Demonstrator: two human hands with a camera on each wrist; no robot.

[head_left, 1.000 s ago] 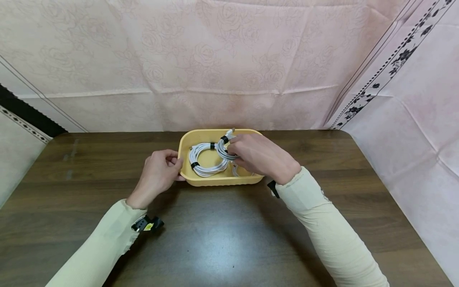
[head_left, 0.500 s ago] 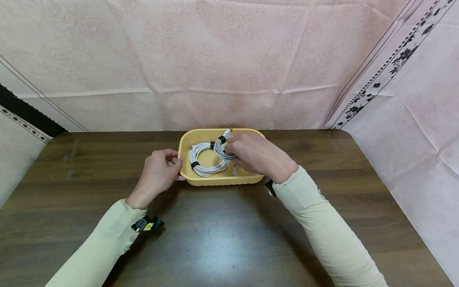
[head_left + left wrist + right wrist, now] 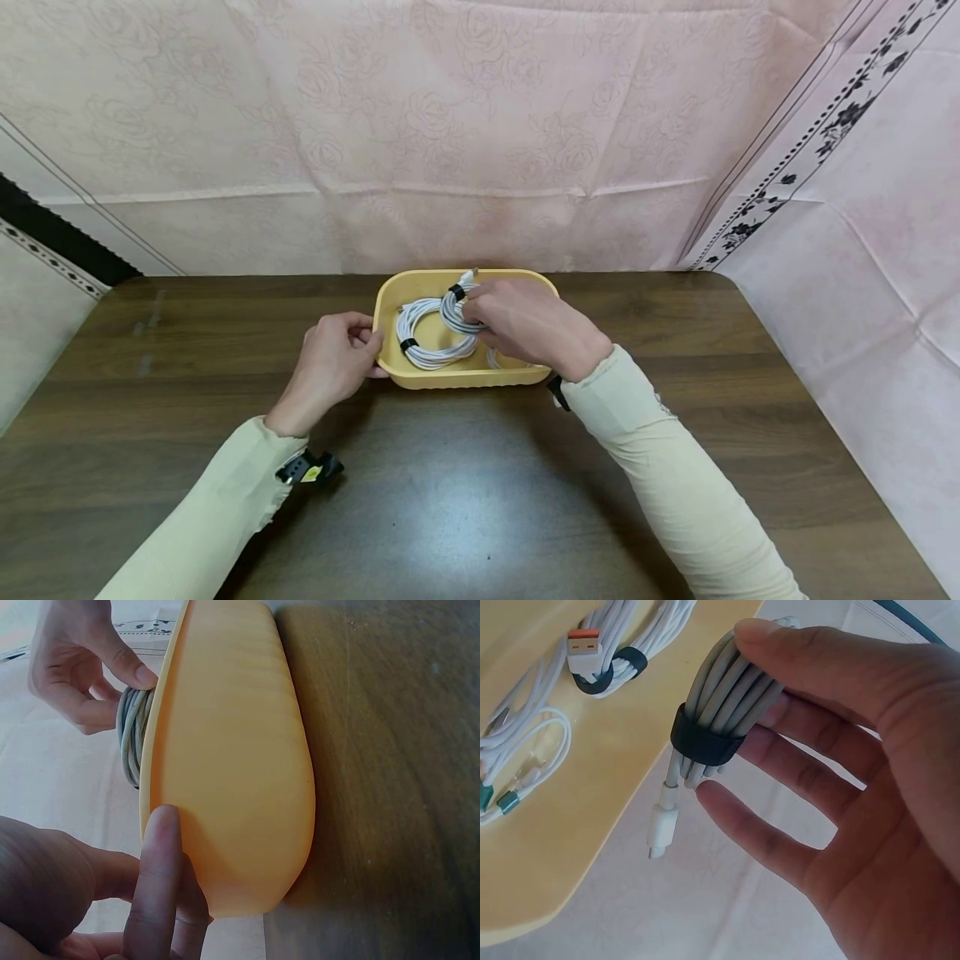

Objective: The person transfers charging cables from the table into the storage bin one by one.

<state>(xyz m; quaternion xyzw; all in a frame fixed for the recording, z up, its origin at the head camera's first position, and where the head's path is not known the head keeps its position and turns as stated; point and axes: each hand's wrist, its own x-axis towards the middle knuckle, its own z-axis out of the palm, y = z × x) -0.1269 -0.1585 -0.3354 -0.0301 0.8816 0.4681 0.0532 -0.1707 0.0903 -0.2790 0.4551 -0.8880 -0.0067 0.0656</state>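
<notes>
A coil of white charging cable (image 3: 453,312) is gripped between the thumb and fingers of my right hand (image 3: 536,323), over the yellow tray (image 3: 465,380). In the right wrist view, a black strap (image 3: 707,737) binds this cable and a white plug (image 3: 661,825) hangs from it. At the tray's left end, my left hand (image 3: 330,357) pinches the rim; a finger (image 3: 161,840) presses the outer wall in the left wrist view. A larger coiled white cable (image 3: 423,358) with black straps lies in the tray, partly overlapped by the held coil.
Beside the larger coil in the tray is a thinner white cable (image 3: 564,754) with green ties, mostly hidden from the head view. The tray stands at the far edge of the brown wooden table (image 3: 442,467), before a pale floral cloth (image 3: 450,150).
My right hand has shifted slightly left with the held cable coil, which now overlaps more of the larger coil. The left hand stays at the tray's rim.
</notes>
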